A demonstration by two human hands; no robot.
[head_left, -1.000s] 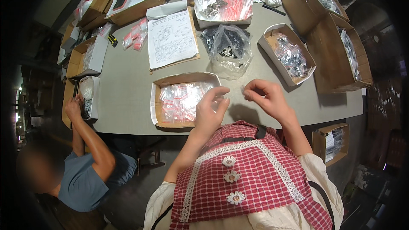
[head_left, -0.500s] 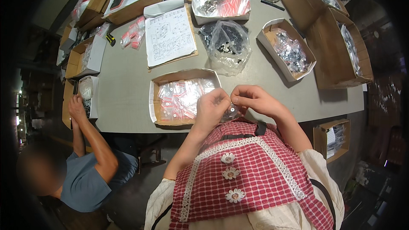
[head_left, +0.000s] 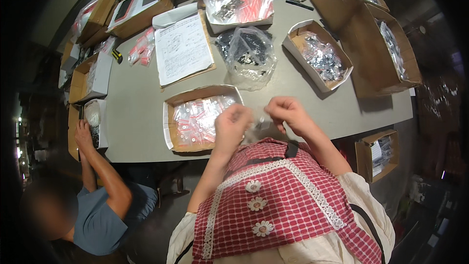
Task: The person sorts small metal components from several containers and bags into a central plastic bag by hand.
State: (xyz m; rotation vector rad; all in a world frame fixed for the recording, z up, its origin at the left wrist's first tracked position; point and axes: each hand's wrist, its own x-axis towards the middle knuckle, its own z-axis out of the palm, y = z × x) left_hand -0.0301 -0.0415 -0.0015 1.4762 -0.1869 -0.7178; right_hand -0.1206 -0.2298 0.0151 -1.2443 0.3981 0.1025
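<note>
My left hand and my right hand are close together at the table's near edge, both pinching a small clear plastic bag between them. Just left of my left hand lies an open cardboard box filled with several small clear bags with red strips. Beyond my hands a large clear bag of dark small parts rests on the grey table. What the small bag contains is too small to tell.
A printed sheet on a board lies at the centre back. Boxes of bagged parts stand at the right, with larger cartons beyond. Another person sits at the left, a hand at a box. A carton sits below the table's right end.
My hands came together from slightly apart and drew back toward the table's near edge, now both holding the small bag. The other person's arm stays at the left boxes.
</note>
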